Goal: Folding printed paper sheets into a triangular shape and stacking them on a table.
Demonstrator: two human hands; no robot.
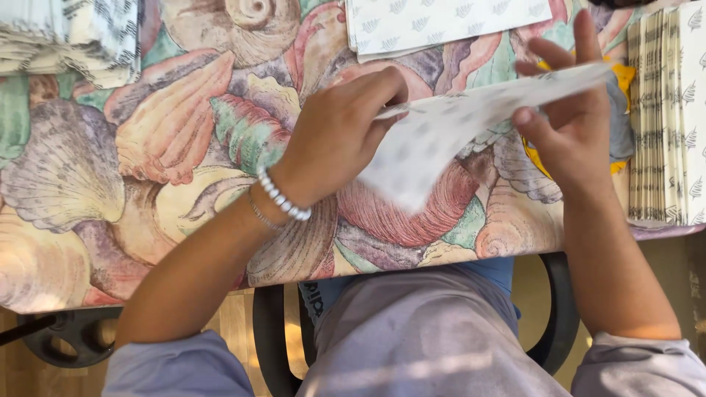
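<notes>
Where the bench (81, 242) begins at the far left, it is covered by a cloth (169, 132) painted with big sea shells in pink, green and cream. A pile of folded white papers (81, 37) with small grey leaf marks is seen at the top left corner of the cloth.

Further along, the left hand (334, 136) is held above the middle of the bench. A bracelet of white beads (283, 197) and a thin chain are worn on its wrist. Its fingers are curled in, and the near edge of a white paper sheet (434, 140) is pinched between thumb and fingers. The sheet is dotted with little grey leaf marks. It is lifted off the cloth and stretched between the two hands, with one corner hanging down toward the body.

Above it, at the top middle, another flat white sheet (441, 22) is laid on the cloth.

Next, the right hand (570, 129) is seen with its fingers spread and half open. The far end of the sheet is held between its thumb and fingers.

At the far right, a row of folded papers (665, 117) is stood side by side on the bench. Below the bench edge, grey trousers and a dark chair (272, 345) are seen.
</notes>
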